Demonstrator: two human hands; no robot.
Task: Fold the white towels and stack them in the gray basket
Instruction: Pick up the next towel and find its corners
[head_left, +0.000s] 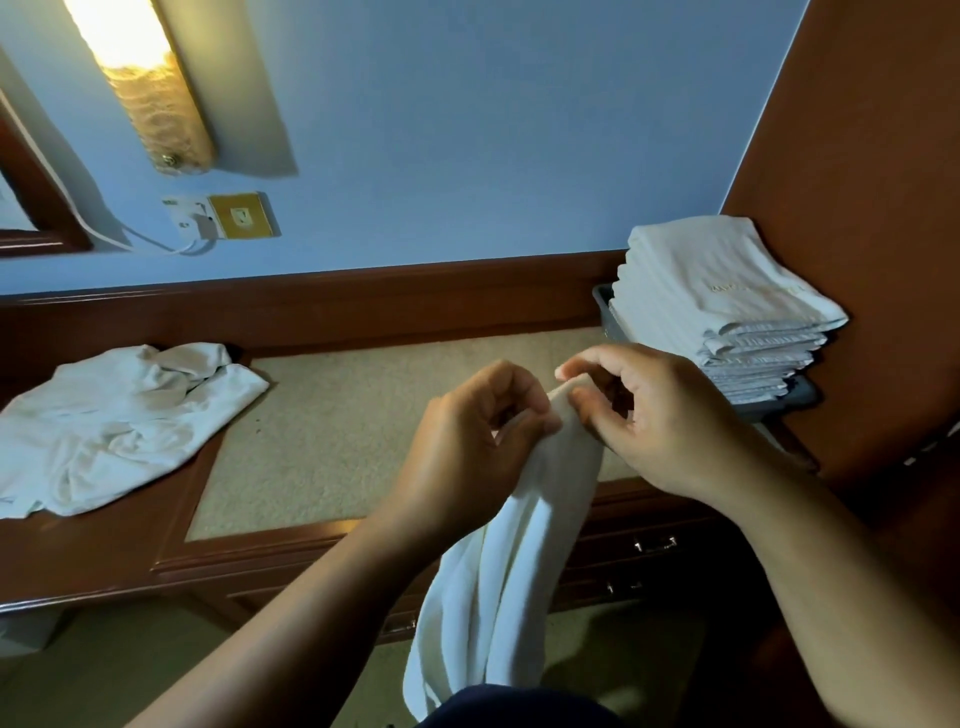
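A white towel (498, 561) hangs bunched in front of the desk, its top edge held up over the desk's front. My left hand (467, 447) pinches that edge from the left, and my right hand (654, 410) pinches it from the right, the two hands close together. At the right end of the desk stands the gray basket (795, 397), filled above its rim by a stack of folded white towels (722, 306). A loose pile of unfolded white towels (114, 421) lies on the left of the desk.
The wooden desk has a beige inlaid top (332, 431) and drawers with metal handles (654, 544) below the front edge. A wooden panel (857, 208) rises on the right. On the blue wall are a lit lamp (150, 88) and a socket with a plugged cable (228, 215).
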